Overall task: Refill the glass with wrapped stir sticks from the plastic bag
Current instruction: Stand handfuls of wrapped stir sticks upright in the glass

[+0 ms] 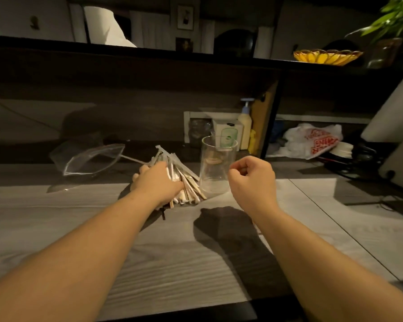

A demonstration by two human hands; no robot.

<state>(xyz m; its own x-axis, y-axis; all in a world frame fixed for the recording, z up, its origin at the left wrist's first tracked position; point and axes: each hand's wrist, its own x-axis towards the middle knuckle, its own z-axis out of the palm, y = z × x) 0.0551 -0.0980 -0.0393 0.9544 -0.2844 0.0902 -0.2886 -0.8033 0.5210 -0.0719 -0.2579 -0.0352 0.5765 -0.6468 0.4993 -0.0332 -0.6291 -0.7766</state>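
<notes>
A pile of wrapped stir sticks [184,180] lies on the grey wood table [172,252], just left of an upright clear glass [215,168] that looks empty. My left hand [157,182] lies on the pile, fingers curled round a bundle of the sticks. To the right of the glass my right hand [251,180] hovers with its fingers curled and nothing in it. A clear plastic bag [91,159] lies open and empty-looking on the table, left of the pile. One loose stick [132,159] lies between bag and pile.
Behind the glass stand a pump bottle [245,126], a small box [227,133] and a jar in a low shelf. A crumpled printed plastic bag [312,141] and dark items sit at the right. A yellow bowl [327,56] and a plant are on the upper ledge.
</notes>
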